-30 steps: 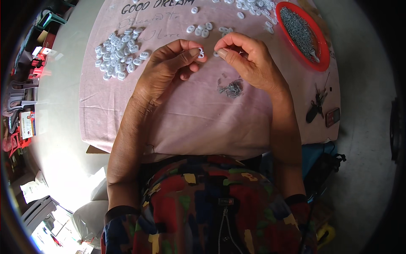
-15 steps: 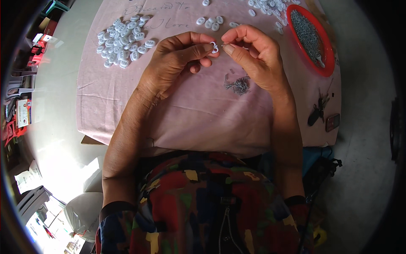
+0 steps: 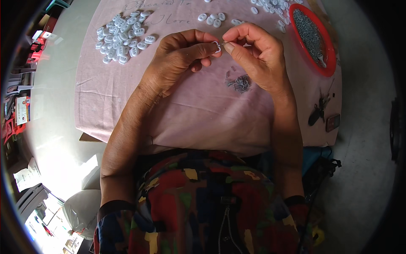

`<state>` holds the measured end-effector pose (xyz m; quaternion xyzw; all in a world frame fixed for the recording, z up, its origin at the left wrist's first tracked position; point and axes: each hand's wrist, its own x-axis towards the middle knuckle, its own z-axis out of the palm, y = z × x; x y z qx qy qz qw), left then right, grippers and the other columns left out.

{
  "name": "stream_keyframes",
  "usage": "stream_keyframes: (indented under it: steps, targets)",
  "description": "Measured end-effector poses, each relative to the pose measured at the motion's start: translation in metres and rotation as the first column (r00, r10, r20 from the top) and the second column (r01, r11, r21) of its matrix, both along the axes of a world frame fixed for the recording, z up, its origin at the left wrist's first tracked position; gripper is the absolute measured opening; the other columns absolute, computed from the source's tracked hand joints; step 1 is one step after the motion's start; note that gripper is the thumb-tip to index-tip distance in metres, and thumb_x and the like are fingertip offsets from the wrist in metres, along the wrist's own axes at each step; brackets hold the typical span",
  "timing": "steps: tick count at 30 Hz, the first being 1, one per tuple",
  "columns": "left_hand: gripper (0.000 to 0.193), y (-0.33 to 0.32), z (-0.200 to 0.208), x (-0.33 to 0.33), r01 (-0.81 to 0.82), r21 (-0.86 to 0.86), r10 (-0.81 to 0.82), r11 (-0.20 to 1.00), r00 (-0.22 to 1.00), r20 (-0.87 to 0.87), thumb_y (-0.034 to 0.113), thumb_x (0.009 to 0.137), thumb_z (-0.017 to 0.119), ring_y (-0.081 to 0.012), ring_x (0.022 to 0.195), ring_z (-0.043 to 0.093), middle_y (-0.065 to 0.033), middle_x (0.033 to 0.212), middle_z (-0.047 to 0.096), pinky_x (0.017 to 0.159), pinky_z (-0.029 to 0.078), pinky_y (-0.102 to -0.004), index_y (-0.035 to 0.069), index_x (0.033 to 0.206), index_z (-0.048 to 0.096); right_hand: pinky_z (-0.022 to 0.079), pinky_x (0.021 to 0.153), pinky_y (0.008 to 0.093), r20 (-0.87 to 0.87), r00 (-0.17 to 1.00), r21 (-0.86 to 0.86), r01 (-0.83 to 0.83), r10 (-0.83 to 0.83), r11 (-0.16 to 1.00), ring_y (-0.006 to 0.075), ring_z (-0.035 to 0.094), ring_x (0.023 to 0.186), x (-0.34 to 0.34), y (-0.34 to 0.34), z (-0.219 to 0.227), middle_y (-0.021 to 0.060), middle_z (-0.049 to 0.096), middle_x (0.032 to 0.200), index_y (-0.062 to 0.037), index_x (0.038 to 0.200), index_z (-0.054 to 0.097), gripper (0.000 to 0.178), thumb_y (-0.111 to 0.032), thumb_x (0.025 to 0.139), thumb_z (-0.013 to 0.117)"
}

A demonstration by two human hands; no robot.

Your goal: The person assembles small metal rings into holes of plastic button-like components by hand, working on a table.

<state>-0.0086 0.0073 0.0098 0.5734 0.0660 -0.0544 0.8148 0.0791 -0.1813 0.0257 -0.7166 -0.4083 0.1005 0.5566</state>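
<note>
Between the thumb and forefinger of my left hand (image 3: 179, 55) is a small white plastic oval piece (image 3: 218, 48) with openings in it. My right hand (image 3: 262, 55) pinches a tiny, thin metal piece (image 3: 224, 43) right at the oval's side; whether the two touch is too small to tell. Both hands are raised over the pink tablecloth (image 3: 203, 114). Below my right hand lies a small heap of grey metal pieces (image 3: 240, 84). Beyond my hands sit several loose white ovals (image 3: 213, 19). A larger pile of white ovals (image 3: 122, 38) is to the left.
At the right edge, a red bowl (image 3: 331, 59) holds many grey metal pieces. More white ovals (image 3: 270, 6) are scattered beside it at the far side. Nearer me on the right lie a bunch of keys (image 3: 319, 111) and a small dark rectangular device (image 3: 333, 122).
My left hand has shifted slightly right, bringing the white oval closer to the metal piece in my right hand. Both grips are kept. The whole view has moved a little.
</note>
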Motion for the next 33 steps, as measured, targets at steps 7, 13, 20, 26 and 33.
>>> stream_keyframes:
  steps: [7,13,20,26,33]
  targets:
    - [0.020,-0.0034,-0.0015,-0.0005,-0.008,0.056,0.007,0.998,1.000,0.029,0.016,0.091,0.067,-0.0037,0.069,0.056,-0.0012,0.087,0.068,0.061,0.044,-0.0173,0.002,0.106,0.066,0.046,0.067,0.0165,0.041,0.999,-0.046,-0.006,0.008,0.999,0.0026,0.057,0.077,-0.0017,-0.0003,0.0022,0.0008,0.064,0.086,0.0019,0.100,0.063,0.012,0.001,0.088,0.063]
    - [0.019,-0.0046,-0.0002,-0.0017,-0.026,0.107,0.023,0.994,0.999,0.034,0.015,0.091,0.068,-0.0025,0.071,0.056,-0.0001,0.087,0.068,0.064,0.045,-0.0166,0.003,0.106,0.067,0.047,0.068,0.0174,0.073,0.997,-0.074,-0.008,0.014,0.997,0.0031,0.058,0.078,-0.0006,-0.0010,0.0009,0.0011,0.064,0.087,0.0018,0.100,0.063,0.011,0.002,0.088,0.063]
    - [0.016,-0.0089,-0.0016,-0.0006,-0.112,0.149,0.096,0.982,0.989,0.114,0.007,0.090,0.067,-0.0067,0.080,0.062,-0.0029,0.089,0.069,0.074,0.051,-0.0199,-0.001,0.104,0.067,0.049,0.068,0.0182,0.100,0.995,-0.072,0.022,-0.015,0.997,0.0034,0.058,0.077,-0.0032,0.0013,0.0022,0.0006,0.064,0.086,0.0015,0.097,0.063,0.010,0.003,0.087,0.064]
    - [0.015,-0.0084,-0.0030,-0.0023,-0.119,0.247,0.089,0.962,0.988,0.129,0.005,0.090,0.067,-0.0088,0.084,0.064,-0.0045,0.093,0.069,0.078,0.052,-0.0215,-0.002,0.103,0.067,0.050,0.066,0.0184,0.138,0.990,-0.057,0.015,-0.007,0.998,0.0033,0.058,0.072,-0.0048,0.0038,0.0014,0.0005,0.064,0.082,0.0014,0.095,0.064,0.010,0.004,0.085,0.065]
    - [0.015,-0.0036,-0.0020,0.0002,-0.101,0.029,0.097,0.994,0.989,0.109,0.006,0.090,0.066,-0.0090,0.086,0.065,-0.0039,0.093,0.068,0.079,0.052,-0.0209,0.000,0.104,0.066,0.050,0.069,0.0184,0.075,0.997,-0.032,0.026,-0.024,0.999,0.0040,0.059,0.078,-0.0051,0.0031,0.0021,0.0012,0.066,0.084,0.0015,0.100,0.065,0.012,-0.002,0.088,0.066]
